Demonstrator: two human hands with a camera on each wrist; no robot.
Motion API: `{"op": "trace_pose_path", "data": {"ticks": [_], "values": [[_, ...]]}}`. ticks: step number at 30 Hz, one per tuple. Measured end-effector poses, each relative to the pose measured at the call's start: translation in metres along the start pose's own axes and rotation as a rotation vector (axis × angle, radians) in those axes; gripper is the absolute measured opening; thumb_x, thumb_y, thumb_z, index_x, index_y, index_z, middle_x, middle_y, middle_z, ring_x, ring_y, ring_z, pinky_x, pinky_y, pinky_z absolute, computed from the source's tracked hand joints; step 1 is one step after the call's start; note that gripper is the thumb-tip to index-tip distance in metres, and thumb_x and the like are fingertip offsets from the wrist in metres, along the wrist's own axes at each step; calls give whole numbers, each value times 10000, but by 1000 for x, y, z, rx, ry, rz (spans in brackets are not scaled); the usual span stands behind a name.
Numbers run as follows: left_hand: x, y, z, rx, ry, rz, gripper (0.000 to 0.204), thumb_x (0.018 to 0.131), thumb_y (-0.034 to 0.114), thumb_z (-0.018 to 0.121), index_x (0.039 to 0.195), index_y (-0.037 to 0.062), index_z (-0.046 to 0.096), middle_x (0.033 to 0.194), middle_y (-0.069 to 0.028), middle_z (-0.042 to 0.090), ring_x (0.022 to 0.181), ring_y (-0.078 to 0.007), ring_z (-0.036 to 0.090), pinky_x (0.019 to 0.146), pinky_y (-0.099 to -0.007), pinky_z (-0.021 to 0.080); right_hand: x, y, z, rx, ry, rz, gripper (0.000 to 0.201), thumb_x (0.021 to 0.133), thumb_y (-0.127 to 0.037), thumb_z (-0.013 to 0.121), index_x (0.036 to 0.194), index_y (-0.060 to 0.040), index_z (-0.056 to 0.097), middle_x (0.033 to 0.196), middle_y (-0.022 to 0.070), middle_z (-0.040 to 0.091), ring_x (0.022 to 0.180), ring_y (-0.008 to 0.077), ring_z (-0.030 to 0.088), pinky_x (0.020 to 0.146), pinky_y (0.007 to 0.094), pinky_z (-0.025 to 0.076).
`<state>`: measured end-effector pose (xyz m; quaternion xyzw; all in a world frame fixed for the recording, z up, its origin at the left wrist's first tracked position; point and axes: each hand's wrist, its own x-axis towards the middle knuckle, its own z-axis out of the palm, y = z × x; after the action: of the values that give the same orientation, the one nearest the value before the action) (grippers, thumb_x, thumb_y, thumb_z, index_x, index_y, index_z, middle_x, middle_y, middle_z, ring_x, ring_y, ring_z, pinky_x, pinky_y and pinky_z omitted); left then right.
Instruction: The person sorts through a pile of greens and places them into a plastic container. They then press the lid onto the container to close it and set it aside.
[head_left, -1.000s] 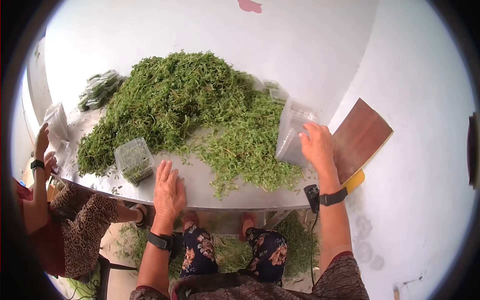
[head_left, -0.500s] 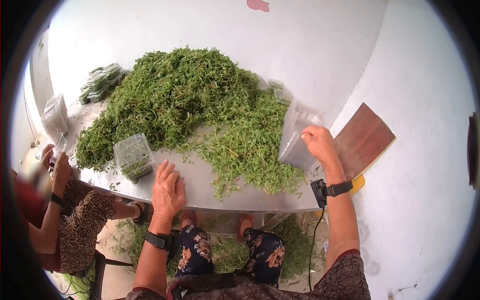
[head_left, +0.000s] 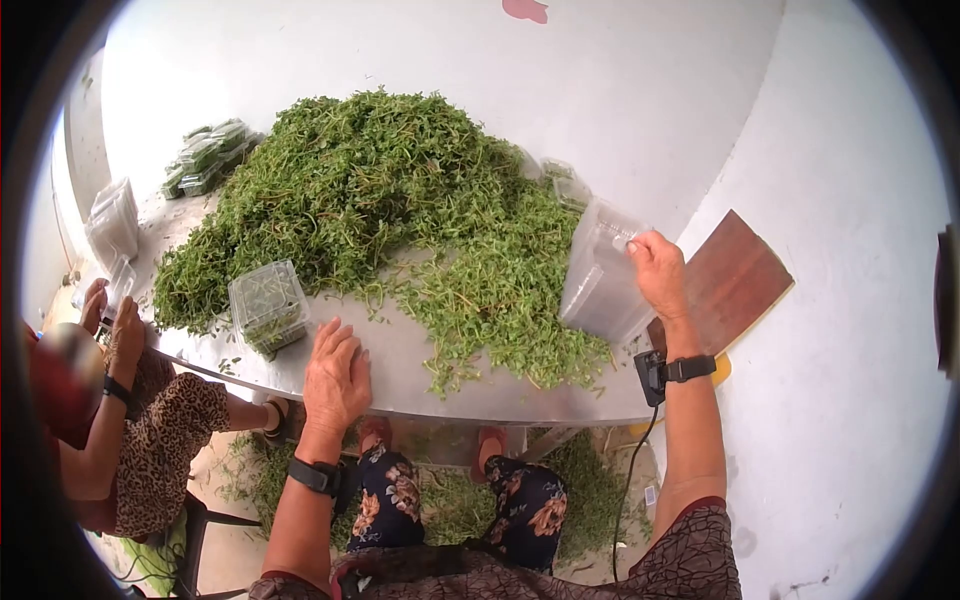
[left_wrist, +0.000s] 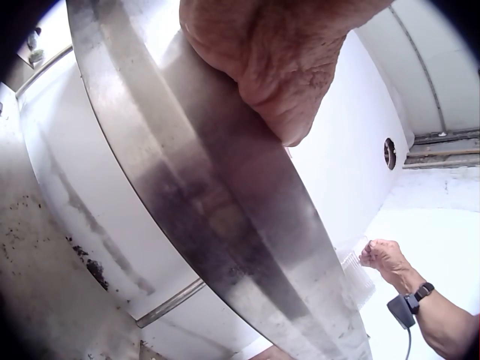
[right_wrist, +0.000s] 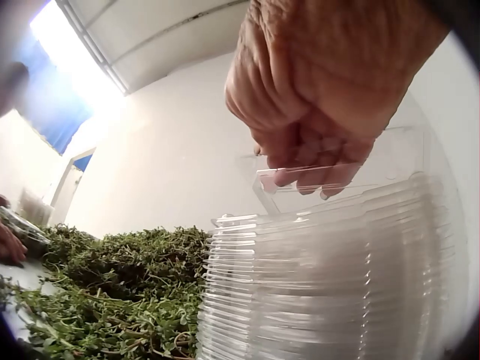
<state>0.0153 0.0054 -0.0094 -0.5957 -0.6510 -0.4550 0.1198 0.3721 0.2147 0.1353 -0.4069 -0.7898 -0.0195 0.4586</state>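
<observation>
At the right of the head view, my right hand (head_left: 661, 275) is at the top of a tall stack of nested clear plastic containers (head_left: 600, 290). The right wrist view shows its curled fingers (right_wrist: 322, 169) pinching a clear plastic edge above the stack (right_wrist: 315, 285). My left hand (head_left: 336, 380), fingers loosely bent, rests at the table's front edge and holds nothing; the left wrist view has it (left_wrist: 274, 67) over the metal rim. A lidded clear box (head_left: 270, 305) with greens inside sits just beyond it to the left. A big heap of leafy greens (head_left: 350, 190) spreads between the hands.
Filled boxes (head_left: 208, 158) are piled at the back left, near another container stack (head_left: 112, 222). Another person's hands (head_left: 122, 325) work at the left edge. A brown board (head_left: 730, 280) leans at the right wall. A cable hangs from my right wrist.
My right hand has moved from beside the stack to its top, its spread fingers now curled in on the plastic. The left hand stays nearly still. The other person's hands have come together.
</observation>
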Motion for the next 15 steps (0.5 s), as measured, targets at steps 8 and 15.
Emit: {"op": "trace_pose_path", "data": {"ticks": [8, 15], "values": [[0, -2, 2, 7, 1, 12, 140, 762, 18, 595, 894, -27, 606, 1097, -194, 616, 1197, -415, 494, 1072, -497, 350, 9, -19, -9, -106, 34, -16, 154, 824, -176, 682, 793, -44, 609, 695, 88, 653, 630, 234, 637, 606, 339, 498], [-1, -3, 3, 20, 4, 19, 146, 761, 24, 598, 900, -19, 603, 1097, -192, 615, 1199, -412, 494, 1085, -501, 336, 14, -13, -6, -285, -52, -261, 140, 696, -149, 720, 762, -78, 620, 693, 46, 623, 652, 217, 614, 599, 335, 489]]}}
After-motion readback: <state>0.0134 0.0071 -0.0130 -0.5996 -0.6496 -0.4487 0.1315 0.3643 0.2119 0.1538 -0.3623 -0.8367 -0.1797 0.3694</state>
